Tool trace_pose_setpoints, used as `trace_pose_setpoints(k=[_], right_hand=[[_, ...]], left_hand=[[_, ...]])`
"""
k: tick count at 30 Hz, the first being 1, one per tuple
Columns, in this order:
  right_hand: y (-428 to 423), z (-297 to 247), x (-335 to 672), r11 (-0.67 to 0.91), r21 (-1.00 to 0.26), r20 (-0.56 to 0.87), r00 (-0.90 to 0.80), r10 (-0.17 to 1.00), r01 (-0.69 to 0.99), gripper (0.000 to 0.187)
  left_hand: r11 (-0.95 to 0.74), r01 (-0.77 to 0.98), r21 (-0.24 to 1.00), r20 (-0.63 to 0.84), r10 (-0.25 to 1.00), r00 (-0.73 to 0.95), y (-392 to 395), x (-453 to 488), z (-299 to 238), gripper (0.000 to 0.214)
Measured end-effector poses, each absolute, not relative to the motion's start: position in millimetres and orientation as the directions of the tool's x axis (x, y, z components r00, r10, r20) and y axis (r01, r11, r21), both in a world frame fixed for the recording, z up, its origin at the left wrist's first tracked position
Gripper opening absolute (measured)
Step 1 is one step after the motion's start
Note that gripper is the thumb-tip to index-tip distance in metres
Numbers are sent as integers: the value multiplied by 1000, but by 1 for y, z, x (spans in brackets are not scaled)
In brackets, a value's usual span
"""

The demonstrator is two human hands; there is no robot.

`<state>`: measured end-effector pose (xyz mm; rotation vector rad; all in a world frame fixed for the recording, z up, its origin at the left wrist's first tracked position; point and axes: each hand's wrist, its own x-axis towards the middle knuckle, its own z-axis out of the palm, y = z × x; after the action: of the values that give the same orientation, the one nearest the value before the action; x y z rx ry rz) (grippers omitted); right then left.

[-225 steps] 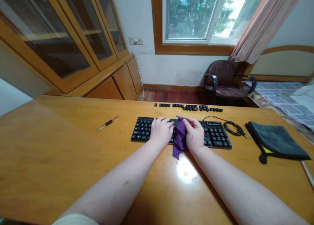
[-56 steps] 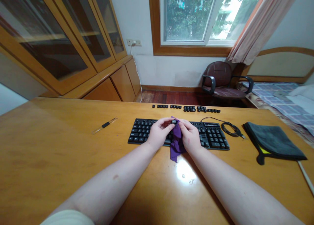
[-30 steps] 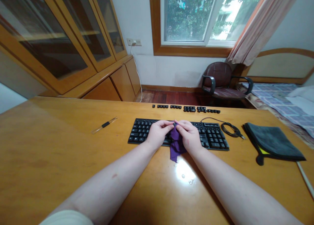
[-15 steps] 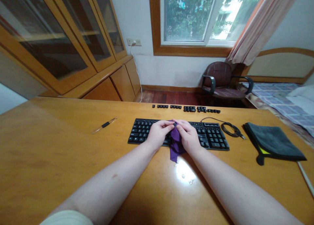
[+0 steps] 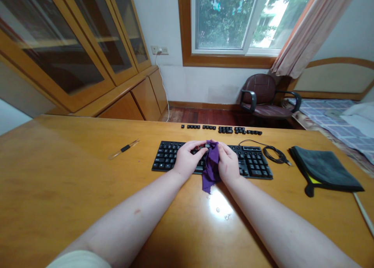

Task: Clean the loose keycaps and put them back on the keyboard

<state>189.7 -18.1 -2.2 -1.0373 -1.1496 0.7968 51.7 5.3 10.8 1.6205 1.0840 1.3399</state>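
Over the middle of a black keyboard (image 5: pixel 168 155), my two hands meet at a purple cloth (image 5: pixel 210 168). My right hand (image 5: pixel 228 160) is closed on the cloth, which hangs down past the keyboard's front edge. My left hand (image 5: pixel 187 157) pinches a small dark piece, apparently a keycap (image 5: pixel 207 146), at the cloth's upper left side. The fingers partly hide that piece. Behind the keyboard, several loose black keycaps (image 5: pixel 225 130) lie in a row along the desk's far edge.
A thin clear tool with a black grip (image 5: pixel 125 148) lies left of the keyboard. The coiled cable (image 5: pixel 274 154) and a folded grey cloth (image 5: pixel 325 168) are to the right. Small clear drops (image 5: pixel 217 210) dot the wooden desk (image 5: pixel 73 174) in front. A chair (image 5: pixel 261 94) stands beyond.
My right hand has drawn slightly right with the cloth, whose upper part now bunches higher between the hands. The left thumb and fingers have parted a little from the right hand.
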Motion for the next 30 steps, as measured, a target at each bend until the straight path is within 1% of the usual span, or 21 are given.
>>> trace_pose_setpoints(k=[2,4,7,11,14,18,25,30], right_hand=[[-17,-2,190,342,-940,336,212,918,12,26],[-16,-3,189,329,-944,329,172,928,29,23],[-13,-3,189,268,-963,266,146,953,9,24],[-12,-4,189,173,-984,165,160,973,-39,25],[-11,-3,190,190,-981,183,168,969,-29,19],[-10,-3,191,203,-979,198,174,965,-11,14],[-10,-5,189,174,-983,160,200,967,-58,21],[-11,-1,190,196,-980,186,207,961,-25,17]], left_hand=[[-422,228,878,414,906,85,4,50,12,21],[-463,268,845,455,885,96,4,49,11,19],[-515,311,799,499,856,136,4,48,9,19],[-644,413,644,611,758,229,6,47,6,21],[-695,457,555,663,701,263,6,47,5,18],[-679,473,562,656,714,246,5,48,6,14],[-607,481,633,586,781,215,6,48,5,19],[-622,465,629,594,771,229,4,48,8,16]])
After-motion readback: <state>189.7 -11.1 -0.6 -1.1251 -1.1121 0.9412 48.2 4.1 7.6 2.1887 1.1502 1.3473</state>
